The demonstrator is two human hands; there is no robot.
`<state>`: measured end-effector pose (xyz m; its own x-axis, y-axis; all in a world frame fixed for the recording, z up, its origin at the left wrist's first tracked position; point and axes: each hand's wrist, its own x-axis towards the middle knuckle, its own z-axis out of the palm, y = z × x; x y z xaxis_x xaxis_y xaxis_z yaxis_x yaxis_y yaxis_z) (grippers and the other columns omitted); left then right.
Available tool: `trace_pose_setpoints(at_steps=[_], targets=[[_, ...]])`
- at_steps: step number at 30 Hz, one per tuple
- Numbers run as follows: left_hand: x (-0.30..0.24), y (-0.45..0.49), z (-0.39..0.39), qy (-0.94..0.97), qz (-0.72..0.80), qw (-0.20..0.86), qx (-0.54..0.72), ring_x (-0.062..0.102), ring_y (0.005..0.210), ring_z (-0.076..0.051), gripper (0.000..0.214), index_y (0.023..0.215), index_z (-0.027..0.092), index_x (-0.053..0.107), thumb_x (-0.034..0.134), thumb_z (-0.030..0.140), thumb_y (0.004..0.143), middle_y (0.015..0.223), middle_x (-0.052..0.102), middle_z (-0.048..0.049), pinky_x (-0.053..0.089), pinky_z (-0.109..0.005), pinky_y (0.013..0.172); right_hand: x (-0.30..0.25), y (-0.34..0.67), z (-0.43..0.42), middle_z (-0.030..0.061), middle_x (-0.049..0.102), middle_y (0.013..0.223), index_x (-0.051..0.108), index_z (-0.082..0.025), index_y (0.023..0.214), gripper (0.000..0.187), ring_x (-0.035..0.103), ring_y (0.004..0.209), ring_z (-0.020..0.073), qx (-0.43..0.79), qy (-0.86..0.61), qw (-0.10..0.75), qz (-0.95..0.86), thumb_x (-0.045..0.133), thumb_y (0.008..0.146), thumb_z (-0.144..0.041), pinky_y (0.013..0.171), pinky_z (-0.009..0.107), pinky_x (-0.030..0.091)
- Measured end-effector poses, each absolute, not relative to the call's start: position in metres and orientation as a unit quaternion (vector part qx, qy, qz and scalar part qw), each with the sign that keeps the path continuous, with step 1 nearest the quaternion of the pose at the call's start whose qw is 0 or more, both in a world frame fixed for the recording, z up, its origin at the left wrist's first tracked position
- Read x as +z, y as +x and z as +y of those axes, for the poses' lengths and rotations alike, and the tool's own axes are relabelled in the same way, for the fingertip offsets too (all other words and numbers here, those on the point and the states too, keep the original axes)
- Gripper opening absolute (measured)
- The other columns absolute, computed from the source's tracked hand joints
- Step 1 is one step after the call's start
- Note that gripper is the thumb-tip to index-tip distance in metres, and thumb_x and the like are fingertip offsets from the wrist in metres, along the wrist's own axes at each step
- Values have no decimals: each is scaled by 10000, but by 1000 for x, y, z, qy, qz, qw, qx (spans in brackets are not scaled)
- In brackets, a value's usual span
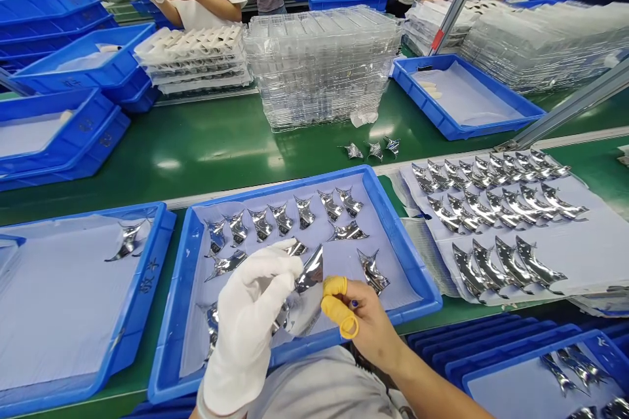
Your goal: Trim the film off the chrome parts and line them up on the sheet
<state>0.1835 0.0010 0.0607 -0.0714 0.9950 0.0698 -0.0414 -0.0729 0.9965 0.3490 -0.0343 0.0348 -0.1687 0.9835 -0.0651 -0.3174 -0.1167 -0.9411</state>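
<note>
My left hand, in a white glove, is closed on a shiny chrome curved part and holds it above the middle blue tray. My right hand is bare with yellow finger cots on thumb and forefinger. It sits just right of the part, fingers curled, with a small dark-blue thing pinched in them that I cannot make out. Several more chrome parts lie on the white sheet in the tray.
A left blue tray holds one chrome part. Rows of parts lie on a white sheet at right. Stacked clear blister trays and blue bins stand beyond the green belt. Other people work across the table.
</note>
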Motion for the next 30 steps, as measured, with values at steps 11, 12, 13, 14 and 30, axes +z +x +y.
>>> trace_pose_setpoints(at_steps=[11, 12, 13, 14, 30], targets=[[62, 179, -8, 567, 499, 397, 522, 717, 1044, -222, 119, 966, 333, 799, 722, 248, 937, 941, 811, 25, 401, -491, 1199, 32, 352, -36, 0, 564, 676, 641, -234, 738, 266, 452, 608, 166, 506, -406, 536, -540, 663, 981, -340, 590, 303, 385], [61, 178, -8, 558, 515, 403, 511, 701, 1124, -227, 125, 980, 335, 801, 698, 268, 958, 967, 814, 23, 398, -476, 1202, 34, 353, -37, 10, 588, 685, 668, -235, 766, 238, 472, 610, 172, 490, -407, 532, -558, 664, 985, -329, 591, 308, 393], [60, 177, -8, 552, 526, 408, 502, 680, 1185, -228, 140, 990, 337, 804, 673, 291, 978, 994, 816, 22, 396, -459, 1202, 35, 354, -38, 19, 610, 692, 685, -235, 784, 227, 489, 609, 175, 477, -405, 527, -574, 661, 991, -325, 590, 311, 398], [59, 177, -8, 550, 534, 410, 494, 664, 1224, -225, 165, 996, 337, 806, 643, 312, 998, 1020, 816, 21, 395, -443, 1202, 35, 354, -39, 25, 629, 699, 695, -234, 795, 226, 508, 611, 177, 471, -403, 520, -588, 653, 999, -320, 588, 310, 402], [57, 154, 19, 497, 651, 395, 417, 705, 983, -242, 413, 1072, 222, 795, 677, 584, 914, 1017, 788, -55, 525, -349, 947, -27, 342, -18, 171, 805, 873, 734, -128, 960, 166, 758, 826, 304, 350, -653, 9, -672, 607, 893, -45, 711, 327, 451]])
